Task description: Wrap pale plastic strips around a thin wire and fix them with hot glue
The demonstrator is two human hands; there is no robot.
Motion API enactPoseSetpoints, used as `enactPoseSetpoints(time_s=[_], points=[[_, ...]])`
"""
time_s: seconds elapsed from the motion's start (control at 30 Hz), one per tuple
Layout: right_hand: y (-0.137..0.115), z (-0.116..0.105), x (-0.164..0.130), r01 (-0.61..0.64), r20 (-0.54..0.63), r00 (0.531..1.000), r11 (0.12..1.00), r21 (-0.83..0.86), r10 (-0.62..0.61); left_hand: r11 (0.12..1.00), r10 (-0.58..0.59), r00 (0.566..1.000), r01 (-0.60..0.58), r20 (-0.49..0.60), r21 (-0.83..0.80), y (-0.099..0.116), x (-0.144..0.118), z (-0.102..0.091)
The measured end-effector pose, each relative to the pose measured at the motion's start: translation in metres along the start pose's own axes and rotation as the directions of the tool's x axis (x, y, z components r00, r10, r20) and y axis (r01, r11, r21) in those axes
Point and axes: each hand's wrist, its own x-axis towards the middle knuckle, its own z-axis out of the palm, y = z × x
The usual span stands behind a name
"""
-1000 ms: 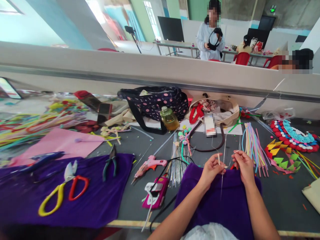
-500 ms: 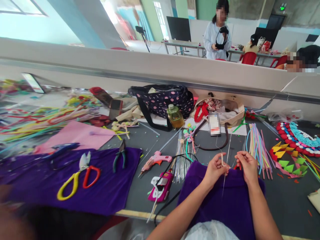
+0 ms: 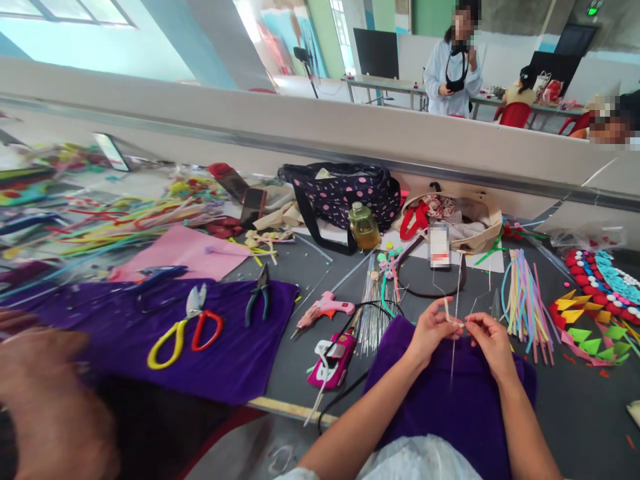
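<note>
Over a purple cloth (image 3: 415, 413) on the table, my left hand (image 3: 434, 332) is closed on a thin pale wire (image 3: 453, 360) that runs steeply down past the fingers. A short cream strip, perhaps pipe cleaner (image 3: 447, 308), sticks up from the same fingers. My right hand (image 3: 493, 341) is pinched close to the left fingertips, nearly touching them. What lies between its thumb and finger is too small to make out. Just beyond the hands is a phone (image 3: 440, 247), and a bundle of pastel pipe cleaners (image 3: 525, 297) lies to the right.
Left of my arms lie a pink glue gun (image 3: 325, 310), silvery wires (image 3: 373, 307), a magenta device (image 3: 333, 360), pliers (image 3: 259, 297) and scissors (image 3: 187, 327). Behind stand a bottle (image 3: 363, 230) and a dotted bag (image 3: 345, 193). Another person's hand (image 3: 50, 393) reaches in at left.
My right hand has moved left, bringing its fingertips up to my left hand's. The view has shifted left. At the left edge, another person's hand has come further into view.
</note>
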Motion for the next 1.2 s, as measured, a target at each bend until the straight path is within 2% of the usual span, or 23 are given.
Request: enactPoseSetpoints(time_s=[0.3,0.6,0.77,0.9,1.07,1.2], points=[[0.006,0.006,0.001,-0.018,-0.024,0.999,0.991,0.134,0.022,0.998,0.035,0.999,-0.035,0.006,0.043,-0.003,0.001,0.001],[0.013,0.01,0.004,-0.03,-0.077,0.996,0.973,0.23,0.049,0.996,-0.088,0.992,0.085,0.089,0.029,-0.002,0.003,-0.01],[0.009,0.013,0.0,-0.069,-0.068,0.994,0.969,0.236,0.087,0.999,-0.053,0.999,0.053,0.007,0.012,0.0,0.007,-0.011],[0.011,0.016,-0.01,-0.126,0.047,0.992,0.973,0.192,0.119,1.0,0.014,0.997,-0.015,-0.069,-0.011,0.011,0.014,-0.012],[0.019,0.024,-0.021,-0.201,0.245,0.955,0.972,0.121,0.167,0.996,0.067,0.992,-0.072,-0.109,-0.051,0.021,0.022,-0.015],[0.022,0.029,-0.025,-0.192,0.254,0.953,0.978,0.087,0.164,0.994,0.07,0.992,-0.078,-0.109,-0.076,0.023,0.024,-0.016]])
